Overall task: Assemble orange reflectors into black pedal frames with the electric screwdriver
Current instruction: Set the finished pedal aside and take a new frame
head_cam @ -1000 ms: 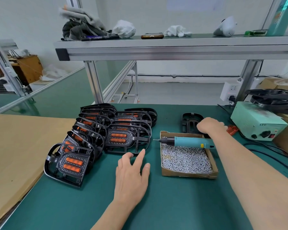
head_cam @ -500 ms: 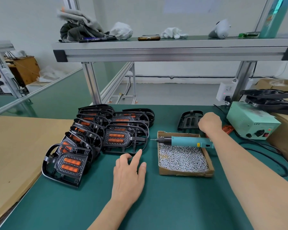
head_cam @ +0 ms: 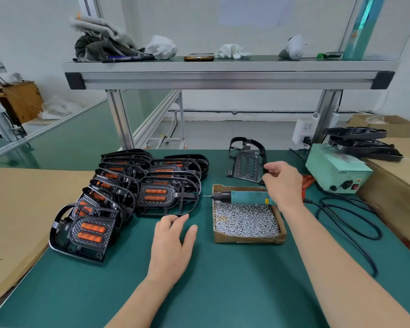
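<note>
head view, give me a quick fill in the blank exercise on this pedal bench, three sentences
1. The right hand holds a black plastic pedal frame with no ____ reflectors fitted.
2. The teal electric screwdriver lies across the brown cardboard box of silver ____.
3. The left hand rests open on the ____ bench mat.
Missing words: orange; screws; green.

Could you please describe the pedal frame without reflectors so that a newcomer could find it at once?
On the green table, look behind the cardboard box of screws. There the right hand grips a lone black pedal frame by its rim, tipped up. Unlike the stacked frames to the left, which carry orange reflectors, its two slots are empty.
</note>
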The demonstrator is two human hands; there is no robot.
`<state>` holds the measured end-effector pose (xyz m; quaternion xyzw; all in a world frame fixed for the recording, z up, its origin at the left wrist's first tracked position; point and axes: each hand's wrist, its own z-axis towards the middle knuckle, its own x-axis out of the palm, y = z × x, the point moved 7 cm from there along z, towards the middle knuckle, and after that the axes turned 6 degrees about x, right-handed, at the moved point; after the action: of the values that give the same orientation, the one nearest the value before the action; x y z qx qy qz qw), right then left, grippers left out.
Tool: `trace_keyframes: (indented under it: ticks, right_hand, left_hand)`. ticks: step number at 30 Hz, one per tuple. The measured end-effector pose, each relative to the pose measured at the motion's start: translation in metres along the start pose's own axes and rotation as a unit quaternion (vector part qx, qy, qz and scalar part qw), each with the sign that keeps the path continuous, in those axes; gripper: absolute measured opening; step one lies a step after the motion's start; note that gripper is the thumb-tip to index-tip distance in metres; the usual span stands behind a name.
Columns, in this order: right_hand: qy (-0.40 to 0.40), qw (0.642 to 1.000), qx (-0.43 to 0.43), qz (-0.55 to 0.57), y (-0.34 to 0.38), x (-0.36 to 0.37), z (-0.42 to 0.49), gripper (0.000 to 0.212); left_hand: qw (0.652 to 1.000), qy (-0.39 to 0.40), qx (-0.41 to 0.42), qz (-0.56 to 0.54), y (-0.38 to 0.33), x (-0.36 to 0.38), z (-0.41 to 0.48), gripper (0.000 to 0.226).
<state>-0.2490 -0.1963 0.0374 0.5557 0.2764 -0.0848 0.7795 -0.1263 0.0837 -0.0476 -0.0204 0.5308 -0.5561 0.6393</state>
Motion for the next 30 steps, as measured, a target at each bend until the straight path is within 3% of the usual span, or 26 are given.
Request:
trace_keyframes:
  ticks: [4, 7, 12, 15, 19, 23, 26, 30]
  right_hand:
    - [0.020, 0.998, -0.007, 0.064, -0.001, 0.000, -0.039, 0.033]
    - [0.032, 0.994, -0.006, 0.100, -0.005, 0.001, -0.063, 0.033]
    - [0.031, 0.988, -0.006, 0.154, -0.010, 0.002, -0.101, 0.033]
    - [0.018, 0.988, -0.020, 0.153, -0.013, 0.000, -0.116, 0.031]
    - [0.021, 0.985, -0.034, 0.170, -0.019, -0.001, -0.126, 0.033]
    - [0.060, 0.973, -0.008, 0.224, -0.031, -0.003, -0.126, 0.026]
    - [0.074, 0.953, 0.086, 0.280, -0.048, -0.008, -0.117, 0.010]
    - [0.160, 0.892, 0.212, 0.365, -0.062, -0.011, -0.115, 0.050]
  left_hand:
    - [0.999, -0.007, -0.007, -0.050, -0.003, -0.003, 0.000, 0.027]
    - [0.988, 0.011, -0.048, -0.149, -0.011, 0.000, -0.001, 0.010]
    - [0.928, 0.055, -0.149, -0.336, -0.036, 0.009, 0.008, 0.028]
    - [0.896, 0.065, -0.156, -0.411, -0.048, 0.009, 0.009, 0.024]
    - [0.879, 0.089, -0.151, -0.443, -0.056, 0.009, 0.002, 0.017]
    - [0.900, 0.077, -0.121, -0.412, -0.058, 0.001, -0.004, 0.017]
    - [0.927, 0.064, -0.088, -0.359, -0.057, -0.009, -0.012, 0.022]
    - [0.977, 0.048, 0.028, -0.204, -0.062, -0.024, -0.025, 0.028]
